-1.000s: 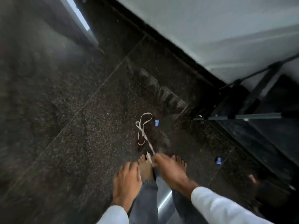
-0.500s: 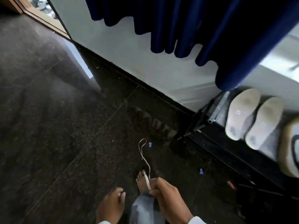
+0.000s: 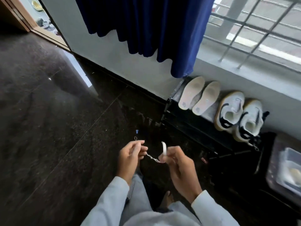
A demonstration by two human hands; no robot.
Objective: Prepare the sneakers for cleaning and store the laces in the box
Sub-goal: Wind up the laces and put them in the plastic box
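Off the floor (image 3: 57, 128) now, the white lace (image 3: 154, 158) stretches at lower centre between the pinching left hand (image 3: 130, 158) and the right hand (image 3: 177, 165) gripping its loop, apparently being bundled for the clear box (image 3: 289, 158) at the right edge.

Left hand (image 3: 130, 158), right hand (image 3: 177, 167) close together, fingers (image 3: 138, 144) curled round lace (image 3: 164, 147)

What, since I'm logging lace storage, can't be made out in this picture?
Head view:
- Box: cut off by the right edge; contents blurred.
- Lace: partly hidden inside the left hand and right hand; full length unclear.
- Small blue bit: too small to identify.
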